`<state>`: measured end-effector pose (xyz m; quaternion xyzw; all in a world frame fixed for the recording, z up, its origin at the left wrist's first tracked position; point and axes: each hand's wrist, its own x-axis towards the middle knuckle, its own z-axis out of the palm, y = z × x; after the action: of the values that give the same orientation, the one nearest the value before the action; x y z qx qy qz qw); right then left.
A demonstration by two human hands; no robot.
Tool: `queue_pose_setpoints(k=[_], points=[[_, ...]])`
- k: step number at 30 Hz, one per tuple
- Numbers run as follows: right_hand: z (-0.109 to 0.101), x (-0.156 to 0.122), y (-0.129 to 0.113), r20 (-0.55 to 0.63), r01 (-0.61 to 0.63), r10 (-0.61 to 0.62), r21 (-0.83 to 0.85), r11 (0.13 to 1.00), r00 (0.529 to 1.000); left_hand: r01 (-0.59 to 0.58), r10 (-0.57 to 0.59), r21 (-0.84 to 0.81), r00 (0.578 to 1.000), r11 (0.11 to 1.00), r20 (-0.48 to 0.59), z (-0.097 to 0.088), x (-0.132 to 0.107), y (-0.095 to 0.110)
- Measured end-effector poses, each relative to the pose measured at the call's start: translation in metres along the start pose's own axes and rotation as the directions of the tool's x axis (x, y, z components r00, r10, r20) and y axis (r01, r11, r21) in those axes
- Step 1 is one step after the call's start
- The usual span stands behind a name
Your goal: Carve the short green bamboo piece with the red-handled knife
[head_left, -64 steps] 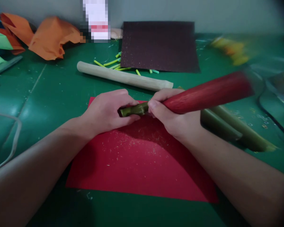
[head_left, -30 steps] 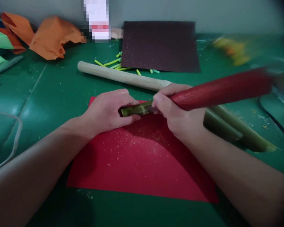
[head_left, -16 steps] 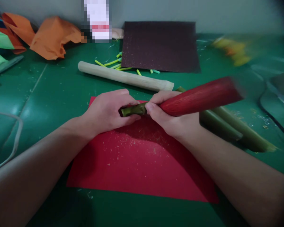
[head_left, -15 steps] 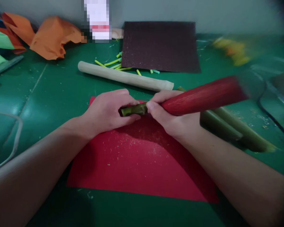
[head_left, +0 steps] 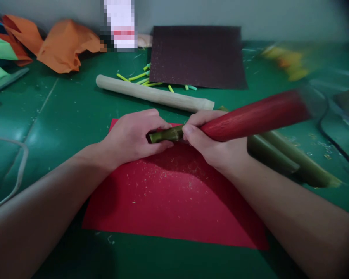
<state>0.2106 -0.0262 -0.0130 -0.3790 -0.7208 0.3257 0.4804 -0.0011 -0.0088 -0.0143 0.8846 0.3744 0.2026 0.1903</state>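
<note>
My left hand (head_left: 135,135) is closed around a short green bamboo piece (head_left: 167,134), its cut end showing between thumb and fingers. In my right hand (head_left: 212,141) is a tool with a thick red handle (head_left: 258,114), pointing up to the right. My right fingertips meet the bamboo's right end; the tool's working end is hidden behind them. Beneath both hands lies a red sheet (head_left: 174,217) scattered with fine pale shavings.
A pale peeled stick (head_left: 154,93) lies beyond my hands, near a dark brown sheet (head_left: 197,58) and several yellow-green strips (head_left: 141,81). Green bamboo lengths (head_left: 302,162) rest beside my right forearm. Crumpled orange paper (head_left: 64,48) is at the back left, and a cable (head_left: 337,145) runs at right.
My right hand and the red-handled tool have shifted slightly right, baring a little more of the bamboo. My left hand keeps its grip in the same place.
</note>
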Motion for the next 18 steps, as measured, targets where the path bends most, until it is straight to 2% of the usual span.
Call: queue_pose_setpoints(k=[4,10,12,15,18], points=[[0.0018,-0.0012,0.0011,0.006,0.009,-0.009,0.004,1.0,1.0,-0.001,0.001,-0.001,1.0,1.0,-0.003,-0.0005,0.0002,0.0],[0.004,-0.0026,0.0022,-0.186,-0.06,0.067,0.045,0.997,0.98,-0.002,0.002,-0.011,1.0,1.0,0.021,-0.0023,0.0008,0.0005],[0.0034,-0.0018,0.0018,-0.149,-0.053,0.06,0.054,0.997,0.987,-0.002,0.002,-0.008,1.0,1.0,0.015,-0.0019,0.0007,0.0003],[0.0017,0.0,-0.0002,-0.032,-0.019,0.02,0.027,0.999,0.999,-0.004,0.004,-0.001,1.0,1.0,0.005,-0.0014,0.0004,0.0003],[0.0006,0.0007,-0.0019,0.003,0.0,0.0,-0.002,1.0,1.0,0.0,0.0,0.001,1.0,1.0,0.009,-0.0014,0.0006,0.001]])
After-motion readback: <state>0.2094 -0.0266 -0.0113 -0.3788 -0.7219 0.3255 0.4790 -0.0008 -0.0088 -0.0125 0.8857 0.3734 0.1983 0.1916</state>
